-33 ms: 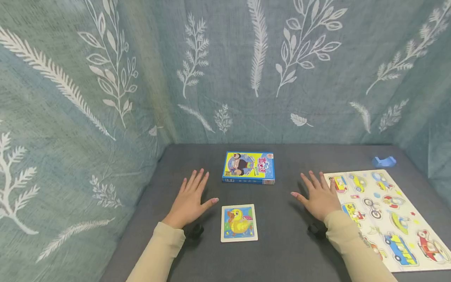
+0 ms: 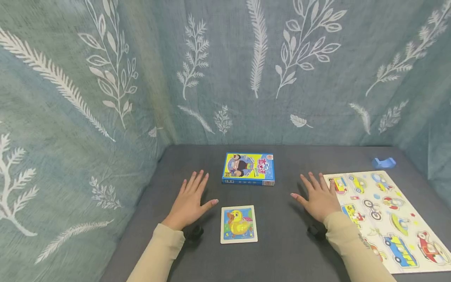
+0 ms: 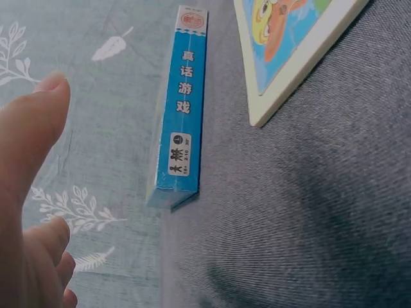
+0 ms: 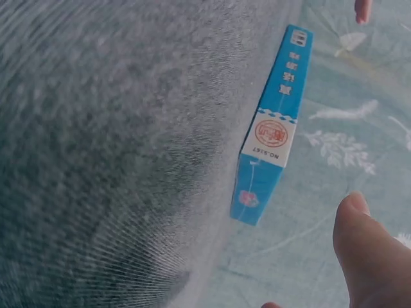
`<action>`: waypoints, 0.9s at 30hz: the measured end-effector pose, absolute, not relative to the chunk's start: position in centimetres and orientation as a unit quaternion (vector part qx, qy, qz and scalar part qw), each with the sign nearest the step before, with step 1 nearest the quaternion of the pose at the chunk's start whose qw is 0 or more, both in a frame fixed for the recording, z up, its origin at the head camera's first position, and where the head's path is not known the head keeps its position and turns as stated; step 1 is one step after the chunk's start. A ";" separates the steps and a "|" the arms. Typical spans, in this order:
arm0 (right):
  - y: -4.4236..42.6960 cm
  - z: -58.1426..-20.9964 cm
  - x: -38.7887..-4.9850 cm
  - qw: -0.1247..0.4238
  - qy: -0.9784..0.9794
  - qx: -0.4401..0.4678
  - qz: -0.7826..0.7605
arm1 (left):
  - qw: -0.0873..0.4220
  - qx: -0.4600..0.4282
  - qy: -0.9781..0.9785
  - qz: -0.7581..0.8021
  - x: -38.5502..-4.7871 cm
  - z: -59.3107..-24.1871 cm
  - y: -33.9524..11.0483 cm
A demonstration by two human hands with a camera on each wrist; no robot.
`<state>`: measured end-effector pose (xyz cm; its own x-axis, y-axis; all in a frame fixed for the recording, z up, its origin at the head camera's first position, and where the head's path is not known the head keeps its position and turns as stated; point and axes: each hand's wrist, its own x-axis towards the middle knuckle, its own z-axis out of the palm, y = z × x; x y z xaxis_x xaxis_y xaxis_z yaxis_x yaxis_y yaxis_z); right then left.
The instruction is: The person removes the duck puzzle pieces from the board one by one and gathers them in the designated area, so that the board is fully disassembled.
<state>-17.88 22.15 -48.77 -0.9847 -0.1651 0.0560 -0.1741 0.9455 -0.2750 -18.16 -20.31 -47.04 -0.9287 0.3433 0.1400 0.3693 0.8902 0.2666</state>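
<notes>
Blue-green cloth (image 2: 225, 23) printed with white leaves and sprigs hung behind and beside a dark grey desk (image 2: 275, 258). From the left, a person's left hand (image 2: 188, 205) stretched out above it from a beige sleeve (image 2: 158, 250), fingers straight and spread, thumb pointing inward, gripping nothing. Just to its right lay a square duck puzzle (image 2: 239, 224), flat, pale-rimmed, a yellow duck on blue. Behind that, well apart from it, a blue and yellow box (image 2: 248, 169) lay flat, its long blue side facing the person. Next came the right hand (image 2: 320, 201), its fingers likewise extended and apart, holding nothing; whether it touched the picture board (image 2: 382, 231) beside it, I couldn't tell. Vehicles covered that large cream board, and past its far edge sat a small blue piece (image 2: 384, 163).
</notes>
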 end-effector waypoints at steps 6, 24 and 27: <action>22.0 -48.4 -18.3 0.024 -0.985 0.089 0.143 | 0.052 -0.180 -0.971 -0.152 -18.2 -47.3 -20.2; 12.7 -45.2 -16.5 0.127 -0.943 0.193 0.238 | -0.010 -0.230 -0.928 -0.292 -16.7 -48.2 -17.3; 10.1 -45.5 -15.4 0.049 -0.927 0.237 0.288 | -0.047 -0.244 -0.923 -0.295 -16.0 -49.0 -17.2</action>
